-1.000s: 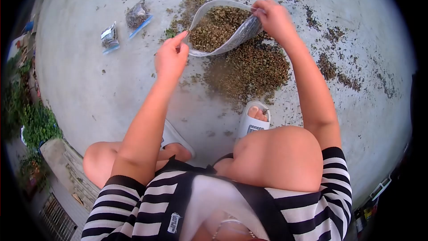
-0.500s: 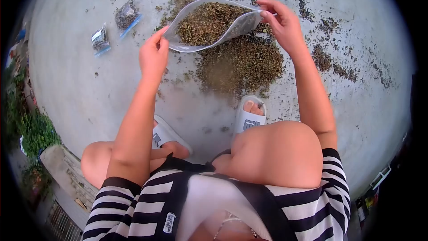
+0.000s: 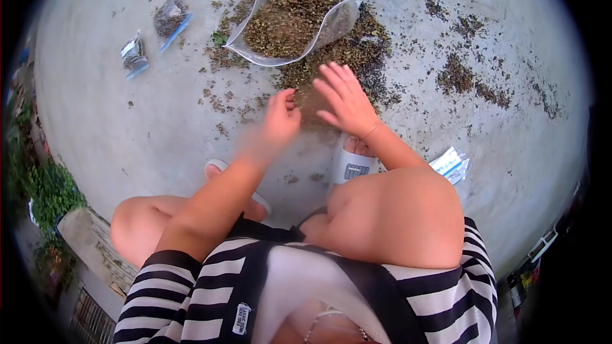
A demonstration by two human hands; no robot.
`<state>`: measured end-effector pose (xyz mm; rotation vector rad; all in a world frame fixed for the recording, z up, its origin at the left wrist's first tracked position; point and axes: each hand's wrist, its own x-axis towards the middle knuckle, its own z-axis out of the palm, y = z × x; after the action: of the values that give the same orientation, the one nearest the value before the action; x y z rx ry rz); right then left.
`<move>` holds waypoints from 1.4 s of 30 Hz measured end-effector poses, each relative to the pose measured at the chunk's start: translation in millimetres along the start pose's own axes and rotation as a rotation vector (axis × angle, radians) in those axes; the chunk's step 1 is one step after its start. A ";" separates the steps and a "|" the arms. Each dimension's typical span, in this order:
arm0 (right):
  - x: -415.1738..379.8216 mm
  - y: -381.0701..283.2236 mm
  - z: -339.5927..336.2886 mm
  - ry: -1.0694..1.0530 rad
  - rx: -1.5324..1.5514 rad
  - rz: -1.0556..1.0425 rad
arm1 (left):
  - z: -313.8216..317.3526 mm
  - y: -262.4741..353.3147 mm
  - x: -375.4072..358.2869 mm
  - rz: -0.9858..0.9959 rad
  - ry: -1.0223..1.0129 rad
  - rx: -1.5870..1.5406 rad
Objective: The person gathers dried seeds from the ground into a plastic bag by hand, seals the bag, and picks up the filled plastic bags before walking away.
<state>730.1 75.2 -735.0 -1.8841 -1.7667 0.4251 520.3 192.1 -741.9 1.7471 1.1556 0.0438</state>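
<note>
A clear zip bag (image 3: 341,22) stands with its mouth wide, brown-green dried plant bits (image 3: 287,22) showing inside. Neither hand touches it. Below the bag, a pile of the same dried bits (image 3: 299,78) spreads over the concrete, partly hidden by my hands. My right hand (image 3: 349,105) reaches over the near part of this pile, palm down with fingers spread. To its left, my left hand (image 3: 280,118) hovers at the pile's near edge, slightly blurred, fingers loosely bent and apart, with nothing visible in them.
Two small filled zip bags (image 3: 171,18) (image 3: 134,56) lie at the upper left. Flat plastic bags (image 3: 452,164) lie beside my right knee. Loose bits (image 3: 456,75) are scattered on the concrete at right. My slipper (image 3: 350,167) is close to the pile.
Both hands have let go of the bag's rim and come down and inward to the pile. The bag has stayed open. The flat plastic bags by my right knee have come into view.
</note>
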 end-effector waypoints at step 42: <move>145.9 51.7 -123.2 0.337 -0.101 -0.051 | -130.0 82.6 95.8 -0.023 0.316 0.324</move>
<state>855.9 199.3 -646.1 -1.8466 -1.6291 -0.0037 562.3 347.9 -659.2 2.0633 1.4758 0.1285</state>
